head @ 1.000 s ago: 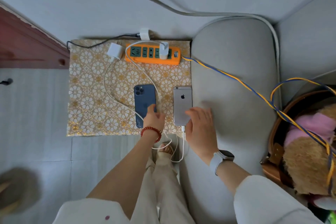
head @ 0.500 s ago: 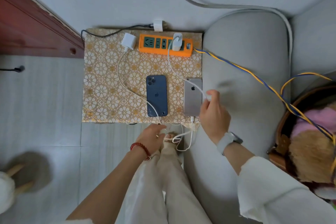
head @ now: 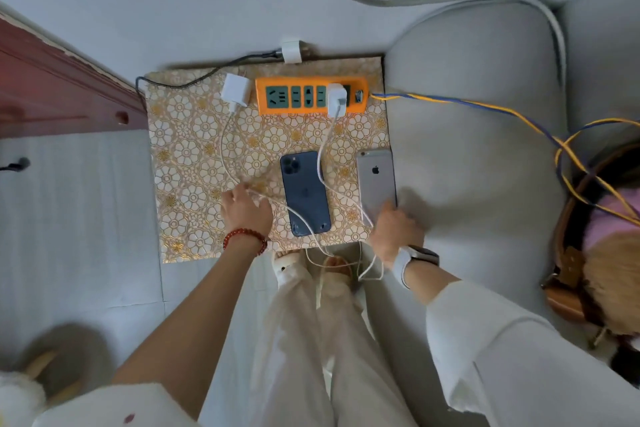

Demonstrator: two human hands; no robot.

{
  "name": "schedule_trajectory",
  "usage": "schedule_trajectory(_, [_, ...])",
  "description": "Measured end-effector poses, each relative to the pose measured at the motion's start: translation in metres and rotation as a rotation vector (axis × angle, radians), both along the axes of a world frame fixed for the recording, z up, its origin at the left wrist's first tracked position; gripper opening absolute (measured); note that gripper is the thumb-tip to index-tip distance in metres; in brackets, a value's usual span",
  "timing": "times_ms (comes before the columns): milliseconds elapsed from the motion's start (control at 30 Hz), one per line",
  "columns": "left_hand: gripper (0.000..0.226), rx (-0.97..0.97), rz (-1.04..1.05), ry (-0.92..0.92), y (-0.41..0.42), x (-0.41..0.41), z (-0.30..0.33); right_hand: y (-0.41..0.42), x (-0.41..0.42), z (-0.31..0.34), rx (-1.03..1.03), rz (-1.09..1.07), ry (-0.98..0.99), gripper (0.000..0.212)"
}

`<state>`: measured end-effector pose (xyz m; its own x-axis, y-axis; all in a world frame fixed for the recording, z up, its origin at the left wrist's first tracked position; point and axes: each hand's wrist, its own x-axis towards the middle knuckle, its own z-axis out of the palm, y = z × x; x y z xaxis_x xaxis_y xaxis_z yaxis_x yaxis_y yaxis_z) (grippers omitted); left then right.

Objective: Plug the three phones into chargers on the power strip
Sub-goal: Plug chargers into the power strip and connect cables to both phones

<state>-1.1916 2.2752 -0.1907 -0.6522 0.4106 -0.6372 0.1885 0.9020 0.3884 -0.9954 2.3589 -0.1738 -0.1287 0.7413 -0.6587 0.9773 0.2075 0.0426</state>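
An orange power strip (head: 311,95) lies at the far edge of a gold floral mat (head: 194,163). One white charger (head: 337,99) is plugged into it. A second white charger (head: 236,91) lies loose to its left, and a third (head: 291,51) lies behind the mat with a black cable. A dark blue phone (head: 304,192) and a silver phone (head: 376,180) lie face down on the mat. My left hand (head: 246,208) pinches the loose charger's white cable left of the blue phone. My right hand (head: 394,229) rests at the silver phone's near end, fingers curled on it.
A grey sofa arm (head: 478,149) borders the mat on the right. A blue-and-yellow cord (head: 485,107) runs from the strip toward a wooden basket (head: 568,253) of plush items. A red-brown cabinet (head: 52,90) stands at the left. My legs are below the mat.
My left hand moved from the mat's near edge up to the left, taking hold of the loose charger's cable. My right hand dropped from the plugged charger's cable to the silver phone's near end.
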Motion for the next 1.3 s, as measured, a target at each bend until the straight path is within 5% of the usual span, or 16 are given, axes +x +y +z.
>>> schedule_trajectory(233, [0.057, 0.015, 0.025, 0.15, 0.043, -0.052, -0.021, 0.01, -0.037, 0.018, 0.288, -0.027, 0.598, 0.031])
schedule_trajectory(433, [0.048, 0.24, 0.161, -0.032, 0.065, -0.084, -0.024, 0.042, -0.11, 0.027, -0.093, -0.317, 0.892, 0.055])
schedule_trajectory(633, [0.03, 0.433, 0.201, -0.116, 0.072, -0.098, -0.013, 0.076, -0.156, 0.039, -0.243, -0.815, 1.046, 0.034])
schedule_trajectory(767, [0.025, 0.487, 0.197, -0.122, 0.064, -0.095, 0.0, 0.076, -0.133, 0.038, 0.371, -0.46, 0.808, 0.029])
schedule_trajectory(867, [0.026, 0.529, 0.205, -0.136, 0.059, -0.088, 0.01, 0.085, -0.101, 0.038, 0.603, -0.255, 0.572, 0.033])
schedule_trajectory(1033, [0.021, 0.615, 0.129, -0.106, 0.066, -0.084, 0.026, 0.114, -0.078, 0.03, 0.578, 0.216, 0.178, 0.059])
schedule_trajectory(1167, [0.025, 0.608, -0.006, -0.137, 0.098, -0.079, 0.031, 0.133, -0.09, 0.025, 0.602, 0.16, 0.208, 0.065])
schedule_trajectory(1300, [0.024, 0.514, -0.05, -0.178, 0.124, -0.075, 0.026, 0.134, -0.106, 0.018, 0.532, 0.387, 0.32, 0.08])
